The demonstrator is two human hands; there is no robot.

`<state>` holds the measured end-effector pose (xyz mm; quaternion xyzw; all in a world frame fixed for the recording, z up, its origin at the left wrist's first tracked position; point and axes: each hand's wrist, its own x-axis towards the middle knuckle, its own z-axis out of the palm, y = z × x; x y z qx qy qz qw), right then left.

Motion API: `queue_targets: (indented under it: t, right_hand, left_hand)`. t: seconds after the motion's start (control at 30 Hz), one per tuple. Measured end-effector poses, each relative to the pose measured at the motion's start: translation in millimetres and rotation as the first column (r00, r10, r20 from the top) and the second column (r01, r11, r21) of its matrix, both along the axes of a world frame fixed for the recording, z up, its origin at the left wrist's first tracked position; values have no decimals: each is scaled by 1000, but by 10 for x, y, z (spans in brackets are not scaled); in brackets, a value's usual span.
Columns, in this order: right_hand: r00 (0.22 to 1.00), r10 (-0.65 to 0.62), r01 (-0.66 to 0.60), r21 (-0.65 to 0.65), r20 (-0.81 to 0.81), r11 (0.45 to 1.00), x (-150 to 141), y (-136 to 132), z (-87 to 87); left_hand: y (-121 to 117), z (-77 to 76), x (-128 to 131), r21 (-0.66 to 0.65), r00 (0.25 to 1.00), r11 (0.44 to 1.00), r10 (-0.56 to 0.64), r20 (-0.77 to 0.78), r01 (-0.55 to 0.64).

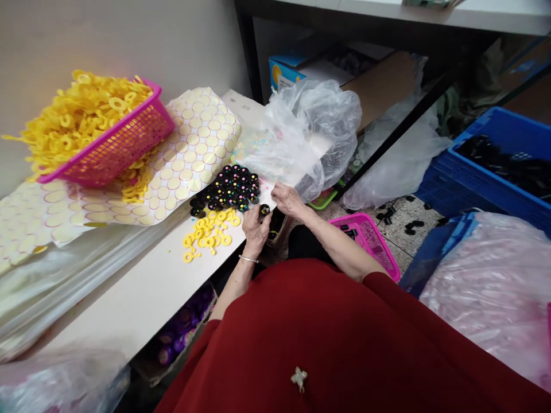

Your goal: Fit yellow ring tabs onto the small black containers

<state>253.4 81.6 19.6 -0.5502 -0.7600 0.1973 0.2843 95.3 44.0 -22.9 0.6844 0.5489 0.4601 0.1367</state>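
White table [142, 287], black discs [235, 186], speckled floor [399, 241], grey wall [193, 40]

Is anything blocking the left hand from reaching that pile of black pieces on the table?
Nothing visible is in the way: the left hand, pinching a black piece, is right beside the pile of black pieces. The yellow rings lie to its left, and the clear plastic bag lies off to the right.
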Motion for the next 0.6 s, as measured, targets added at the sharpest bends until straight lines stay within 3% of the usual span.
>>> queue_targets:
  t: [0.1,0.2,0.43,0.6]
  right_hand:
    - [979,63,-53,55,-192,997,-45,-65,27]
    - [960,154,-135,95,-236,986,-98,-127,56]
    - [972,232,-234,99,37,967,-146,-174,138]
    - [923,292,-324,95,253,941,-143,-179,238]
  left_hand:
    - [-2,-15,13,-48,999,999,26,33,-24]
    - [-15,-2,14,-42,1000,999,13,28,-12]
    - [-54,56,6,-33,999,999,-33,-12,33]
    - [-57,84,11,1,999,999,-44,-19,44]
